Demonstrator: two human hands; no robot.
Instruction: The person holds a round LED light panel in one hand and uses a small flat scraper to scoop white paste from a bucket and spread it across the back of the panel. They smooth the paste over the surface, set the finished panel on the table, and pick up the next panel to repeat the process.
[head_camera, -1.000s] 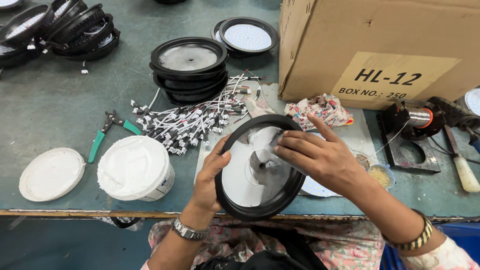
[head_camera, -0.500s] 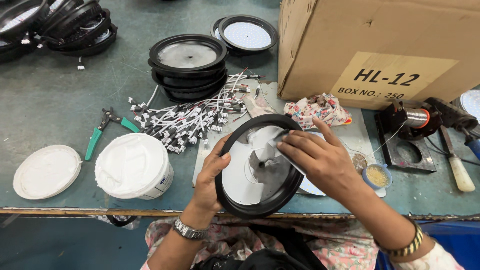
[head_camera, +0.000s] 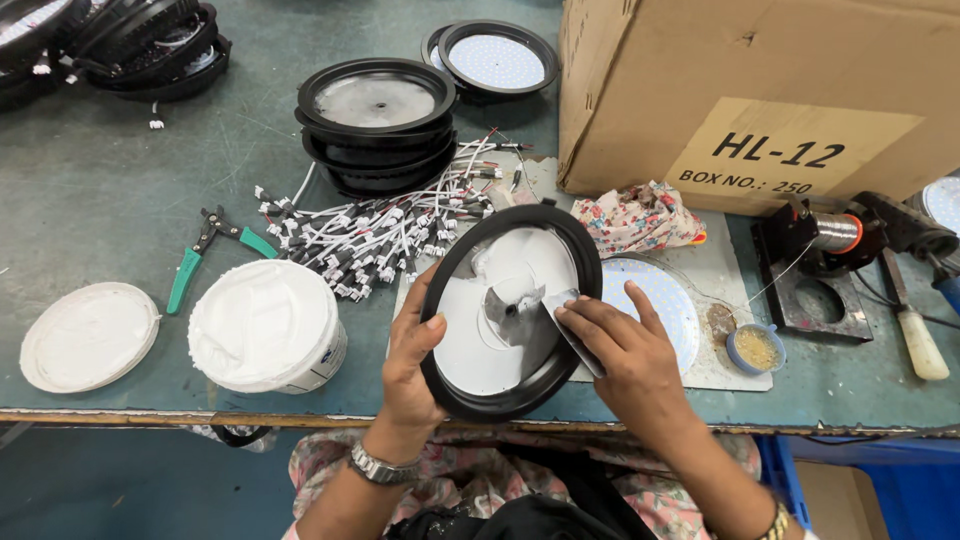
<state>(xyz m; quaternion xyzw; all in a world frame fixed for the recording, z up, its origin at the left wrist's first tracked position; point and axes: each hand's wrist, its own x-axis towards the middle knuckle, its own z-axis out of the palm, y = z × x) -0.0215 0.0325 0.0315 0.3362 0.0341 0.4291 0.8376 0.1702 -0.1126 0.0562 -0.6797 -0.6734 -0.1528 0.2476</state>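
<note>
My left hand (head_camera: 412, 352) grips the left rim of a round black lamp housing (head_camera: 512, 310) tilted up above the table's front edge. White paste covers much of its inner disc. My right hand (head_camera: 628, 352) holds a small flat spreader blade (head_camera: 565, 322) against the paste near the disc's middle. An open white tub of paste (head_camera: 266, 326) stands left of the housing, its lid (head_camera: 88, 335) further left.
A pile of white wired connectors (head_camera: 375, 235), green-handled pliers (head_camera: 205, 252), stacked black housings (head_camera: 376, 118), a round LED panel (head_camera: 650, 310) on a mat, a large cardboard box (head_camera: 760, 90), a floral cloth (head_camera: 640, 215), a solder spool stand (head_camera: 825, 255) and a soldering iron (head_camera: 910, 325) crowd the table.
My right hand has slid down and right across the disc, dragging the spreader through the paste. The housing stays in my left hand, tilted a little more.
</note>
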